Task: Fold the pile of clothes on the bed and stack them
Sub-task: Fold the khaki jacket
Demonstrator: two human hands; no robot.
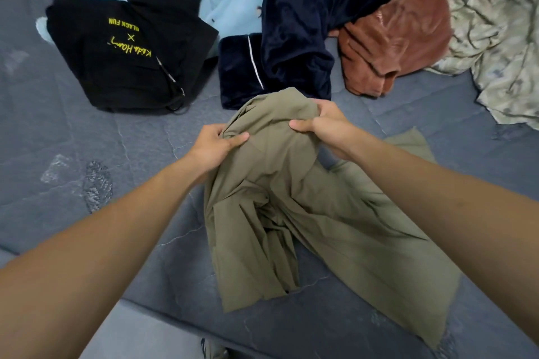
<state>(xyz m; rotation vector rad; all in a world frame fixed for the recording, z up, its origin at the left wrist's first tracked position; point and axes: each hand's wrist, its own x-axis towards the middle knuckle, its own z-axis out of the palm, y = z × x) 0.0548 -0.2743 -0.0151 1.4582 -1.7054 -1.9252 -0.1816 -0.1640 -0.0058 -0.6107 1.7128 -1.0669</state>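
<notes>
Two hands on the olive garment

Both hands grip one olive-green garment, which sits at the centre of the grey bed and spreads toward five o'clock. The left hand pinches a bunched fold at the garment's upper left, thumb on top and fingers curled under the cloth. The right hand clutches the cloth just beside it, at the upper right, thumb pressed on the fabric and fingers wrapped over the edge. Between them the top of the garment is lifted into a hump, while the rest lies creased on the bed, one corner reaching out toward three o'clock behind the right forearm.

Several other clothes lie farther off. At ten o'clock sits a black garment with yellow lettering, folded flat. At twelve o'clock, just beyond the raised olive cloth, a dark navy velvet piece with white piping lies heaped, partly over a pale blue garment. Touching the navy piece at one o'clock is a crumpled rust-brown garment. At two o'clock a pale patterned blanket is rumpled against the edge of the view.
</notes>
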